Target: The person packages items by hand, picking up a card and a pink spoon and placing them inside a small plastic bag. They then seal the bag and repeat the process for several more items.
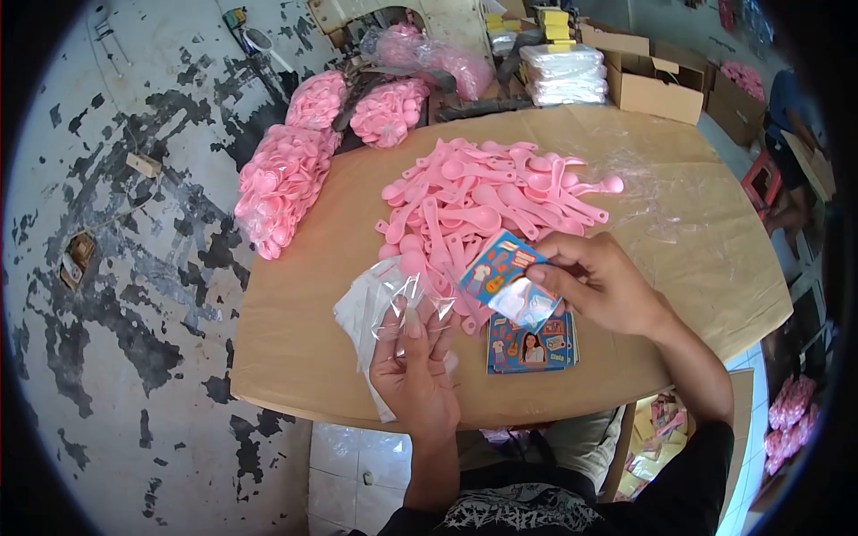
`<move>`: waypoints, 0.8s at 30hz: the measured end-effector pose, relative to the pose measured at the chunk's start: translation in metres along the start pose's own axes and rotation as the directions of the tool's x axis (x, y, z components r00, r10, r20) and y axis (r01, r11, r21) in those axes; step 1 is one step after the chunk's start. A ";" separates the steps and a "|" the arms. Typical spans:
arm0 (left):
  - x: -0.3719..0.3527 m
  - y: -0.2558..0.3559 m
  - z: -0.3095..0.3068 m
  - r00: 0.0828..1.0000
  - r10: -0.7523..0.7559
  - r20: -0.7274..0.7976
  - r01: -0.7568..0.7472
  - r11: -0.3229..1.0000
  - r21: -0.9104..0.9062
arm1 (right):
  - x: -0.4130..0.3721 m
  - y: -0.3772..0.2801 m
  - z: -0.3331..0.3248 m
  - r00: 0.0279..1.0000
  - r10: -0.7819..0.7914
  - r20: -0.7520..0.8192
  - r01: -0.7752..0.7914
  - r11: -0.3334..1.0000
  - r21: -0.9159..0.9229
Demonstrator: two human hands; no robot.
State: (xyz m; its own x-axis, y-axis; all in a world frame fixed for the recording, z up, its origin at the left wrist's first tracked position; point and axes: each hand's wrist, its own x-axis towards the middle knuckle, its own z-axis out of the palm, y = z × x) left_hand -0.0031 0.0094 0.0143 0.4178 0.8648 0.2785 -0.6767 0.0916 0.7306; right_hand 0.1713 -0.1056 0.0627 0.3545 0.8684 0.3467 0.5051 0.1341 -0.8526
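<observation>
Between the thumb and fingers of my right hand [601,279] is a blue printed card [508,275], tilted, its lower part shiny with glare. My left hand [416,371] pinches a clear plastic bag [413,302], its outline hard to make out. Under and beside that hand lies a stack of white, thin bags or sheets [357,308]. Below the held card, a stack of similar blue cards [532,348] rests on the table. A large heap of pink plastic spoons [487,196] spreads just beyond both hands.
Brown paper covers the table [304,357]. Bags of pink spoons [284,183] line its left edge. At the back stand a stack of clear-wrapped packs [565,73] and a cardboard box [657,89]. Loose clear plastic [639,183] lies to the right. Another person [791,125] is at far right.
</observation>
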 end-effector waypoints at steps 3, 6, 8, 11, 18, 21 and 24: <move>0.004 0.000 0.004 0.998 -0.038 -0.051 0.038 0.999 -0.003 | -0.003 -0.006 0.002 1.000 -0.003 -0.008 0.004 0.996 0.085; 0.002 0.000 0.005 0.999 -0.049 0.021 0.048 0.997 0.066 | -0.003 -0.001 0.005 1.000 -0.025 0.001 0.025 0.999 0.042; 0.000 -0.004 0.000 0.998 -0.052 0.047 0.047 0.993 0.111 | -0.002 0.002 0.009 0.999 -0.050 0.000 0.050 0.997 0.054; -0.002 -0.004 0.002 0.998 -0.033 0.055 0.022 0.983 0.180 | -0.002 0.003 0.007 0.994 -0.076 0.080 0.079 0.996 -0.037; -0.005 -0.003 0.006 0.980 -0.116 0.163 0.061 0.949 0.310 | -0.004 0.011 0.014 0.990 -0.084 0.118 0.069 0.990 0.126; -0.009 -0.008 0.007 0.965 -0.166 0.205 0.127 0.974 0.188 | -0.007 0.005 0.015 0.983 0.021 0.182 -0.067 0.966 0.250; -0.008 -0.015 0.014 0.923 -0.146 0.356 0.018 0.941 0.339 | -0.008 -0.005 0.023 0.987 0.127 0.099 -0.156 0.907 0.392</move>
State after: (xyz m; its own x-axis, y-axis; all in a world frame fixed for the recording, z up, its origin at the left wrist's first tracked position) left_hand 0.0122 -0.0053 0.0097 0.7001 0.6094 0.3721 -0.4232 -0.0657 0.9037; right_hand 0.1481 -0.1020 0.0551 0.3358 0.9215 0.1950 0.0942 0.1732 -0.9804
